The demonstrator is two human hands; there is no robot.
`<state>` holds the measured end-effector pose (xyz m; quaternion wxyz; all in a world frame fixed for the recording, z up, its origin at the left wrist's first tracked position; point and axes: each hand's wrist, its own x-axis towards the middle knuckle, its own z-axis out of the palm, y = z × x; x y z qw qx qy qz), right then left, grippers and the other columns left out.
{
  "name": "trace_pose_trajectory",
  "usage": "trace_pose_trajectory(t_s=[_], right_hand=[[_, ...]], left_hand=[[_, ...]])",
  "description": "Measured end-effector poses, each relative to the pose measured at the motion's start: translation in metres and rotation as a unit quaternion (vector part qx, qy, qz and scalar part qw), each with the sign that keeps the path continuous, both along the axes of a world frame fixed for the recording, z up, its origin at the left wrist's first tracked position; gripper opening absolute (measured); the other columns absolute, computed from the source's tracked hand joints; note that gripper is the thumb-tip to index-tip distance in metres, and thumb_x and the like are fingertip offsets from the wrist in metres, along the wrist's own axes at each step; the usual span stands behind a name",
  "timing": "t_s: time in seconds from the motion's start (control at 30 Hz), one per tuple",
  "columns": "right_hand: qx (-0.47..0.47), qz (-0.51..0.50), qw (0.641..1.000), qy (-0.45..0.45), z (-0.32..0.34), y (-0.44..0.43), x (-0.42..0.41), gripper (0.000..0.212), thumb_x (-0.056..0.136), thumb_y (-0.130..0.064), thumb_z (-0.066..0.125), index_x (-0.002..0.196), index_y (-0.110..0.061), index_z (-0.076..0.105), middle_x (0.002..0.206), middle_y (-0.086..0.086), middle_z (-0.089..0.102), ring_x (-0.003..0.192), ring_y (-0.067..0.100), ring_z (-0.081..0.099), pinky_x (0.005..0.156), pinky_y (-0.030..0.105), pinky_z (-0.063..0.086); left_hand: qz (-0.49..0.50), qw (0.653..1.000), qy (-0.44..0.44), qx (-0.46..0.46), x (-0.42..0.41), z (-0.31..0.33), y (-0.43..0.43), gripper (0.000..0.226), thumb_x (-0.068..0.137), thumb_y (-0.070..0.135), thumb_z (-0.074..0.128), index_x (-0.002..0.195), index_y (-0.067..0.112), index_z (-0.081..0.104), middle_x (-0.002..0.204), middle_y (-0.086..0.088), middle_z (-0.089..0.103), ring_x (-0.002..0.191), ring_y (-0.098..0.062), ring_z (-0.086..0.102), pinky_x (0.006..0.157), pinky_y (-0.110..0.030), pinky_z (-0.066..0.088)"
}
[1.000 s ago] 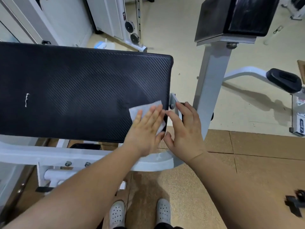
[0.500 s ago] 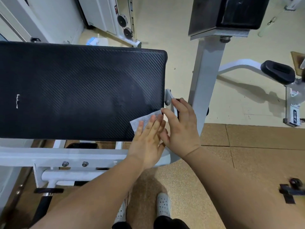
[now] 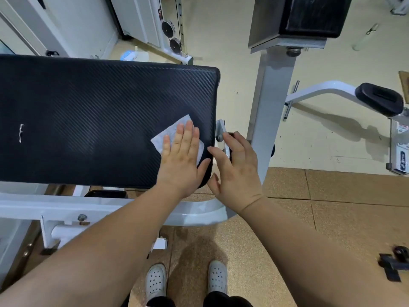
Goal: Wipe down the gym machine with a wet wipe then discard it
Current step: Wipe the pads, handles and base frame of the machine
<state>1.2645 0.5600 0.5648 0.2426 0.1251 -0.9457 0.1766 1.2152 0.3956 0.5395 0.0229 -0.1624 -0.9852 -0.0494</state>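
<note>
A large black textured pad of the gym machine fills the left half of the view, mounted on a white frame. A white wet wipe lies flat near the pad's right end. My left hand presses on the wipe with straight fingers and covers its lower part. My right hand rests at the pad's right edge, its fingers lying loosely curved over a metal bracket there.
A white upright post carrying a second black pad stands just right of my hands. A white arm with a black handle pad reaches out at the right. Brown rubber floor tiles and my two white shoes lie below.
My left hand has slid the wipe up and to the left, from the pad's lower right corner further onto its surface. My right hand stays at the bracket.
</note>
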Motion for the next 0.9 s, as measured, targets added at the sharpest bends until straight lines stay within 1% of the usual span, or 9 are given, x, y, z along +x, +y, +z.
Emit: trace_pose_trajectory(t_s=[0.17, 0.33, 0.4, 0.47, 0.53, 0.63, 0.73, 0.8, 0.9], right_hand=[[0.0, 0.005, 0.999, -0.034, 0.004, 0.001, 0.003, 0.068, 0.076, -0.028, 0.072, 0.138, -0.026, 0.044, 0.152, 0.012, 0.034, 0.147, 0.041, 0.031, 0.115, 0.054, 0.031], [0.009, 0.011, 0.997, -0.079, 0.013, 0.004, 0.008, 0.085, 0.073, -0.032, 0.08, 0.146, -0.025, 0.039, 0.157, 0.018, 0.035, 0.151, 0.043, 0.024, 0.12, 0.055, 0.028], [0.041, -0.011, 0.994, -0.105, 0.019, -0.002, 0.015, 0.09, 0.074, -0.037, 0.08, 0.152, -0.023, 0.036, 0.164, 0.023, 0.023, 0.154, 0.046, 0.011, 0.124, 0.056, 0.015], [0.099, -0.04, 0.987, -0.124, 0.023, -0.014, 0.027, 0.096, 0.078, -0.045, 0.075, 0.159, -0.019, 0.03, 0.167, 0.029, 0.001, 0.155, 0.046, -0.013, 0.125, 0.057, -0.007], [0.122, -0.052, 0.983, -0.127, 0.022, -0.026, 0.043, 0.097, 0.081, -0.046, 0.07, 0.161, -0.014, 0.025, 0.166, 0.03, -0.011, 0.152, 0.043, -0.026, 0.122, 0.058, -0.017], [0.178, -0.009, 0.974, -0.14, 0.011, -0.042, 0.067, 0.091, 0.088, -0.048, 0.059, 0.163, -0.013, 0.021, 0.167, 0.026, -0.017, 0.152, 0.044, -0.025, 0.121, 0.059, -0.019], [0.212, 0.042, 0.956, -0.196, -0.006, -0.067, 0.085, 0.087, 0.091, -0.049, 0.052, 0.163, -0.012, 0.021, 0.169, 0.022, -0.014, 0.153, 0.043, -0.023, 0.124, 0.061, -0.009], [0.194, 0.05, 0.949, -0.244, -0.017, -0.088, 0.091, 0.084, 0.092, -0.045, 0.054, 0.162, -0.011, 0.024, 0.17, 0.02, -0.006, 0.155, 0.042, -0.019, 0.126, 0.061, -0.002], [0.148, 0.047, 0.944, -0.292, -0.02, -0.128, 0.092, 0.08, 0.095, -0.041, 0.049, 0.163, -0.011, 0.021, 0.172, 0.016, 0.003, 0.157, 0.036, -0.011, 0.126, 0.053, -0.005]], left_hand=[[0.012, 1.0, 0.012, 0.003, 0.033, -0.022, -0.006, 0.077, 0.101, 0.056, 0.009, 0.157, 0.012, -0.019, 0.168, -0.011, -0.02, 0.156, -0.026, -0.018, 0.126, -0.053, -0.002], [0.016, 0.999, -0.029, -0.008, 0.057, -0.027, -0.012, 0.075, 0.1, 0.055, 0.003, 0.157, 0.01, -0.02, 0.166, -0.01, -0.028, 0.154, -0.027, -0.023, 0.126, -0.053, -0.005], [0.017, 0.999, -0.042, -0.029, 0.07, -0.03, -0.018, 0.074, 0.102, 0.053, 0.004, 0.155, 0.01, -0.022, 0.163, -0.008, -0.035, 0.153, -0.026, -0.027, 0.126, -0.052, -0.008], [0.014, 0.997, -0.062, -0.052, 0.08, -0.031, -0.026, 0.074, 0.105, 0.051, 0.009, 0.151, 0.01, -0.031, 0.158, -0.007, -0.044, 0.15, -0.025, -0.035, 0.125, -0.05, -0.013], [0.003, 0.992, -0.082, -0.091, 0.084, -0.029, -0.035, 0.078, 0.106, 0.051, 0.014, 0.144, 0.01, -0.041, 0.152, -0.008, -0.052, 0.145, -0.025, -0.042, 0.123, -0.048, -0.018], [-0.015, 0.985, -0.089, -0.145, 0.087, -0.026, -0.052, 0.087, 0.104, 0.053, 0.019, 0.141, 0.007, -0.044, 0.15, -0.012, -0.054, 0.143, -0.028, -0.045, 0.122, -0.049, -0.019], [-0.023, 0.983, -0.113, -0.14, 0.091, -0.028, -0.078, 0.089, 0.102, 0.055, 0.021, 0.143, 0.009, -0.043, 0.15, -0.01, -0.054, 0.143, -0.025, -0.046, 0.123, -0.048, -0.02], [-0.043, 0.983, -0.122, -0.128, 0.092, -0.028, -0.1, 0.09, 0.102, 0.055, 0.022, 0.142, 0.01, -0.046, 0.15, -0.008, -0.054, 0.143, -0.024, -0.045, 0.123, -0.047, -0.019], [-0.095, 0.985, -0.101, -0.107, 0.088, -0.029, -0.137, 0.091, 0.102, 0.052, 0.023, 0.142, 0.011, -0.047, 0.151, -0.006, -0.054, 0.143, -0.022, -0.045, 0.122, -0.045, -0.021]])
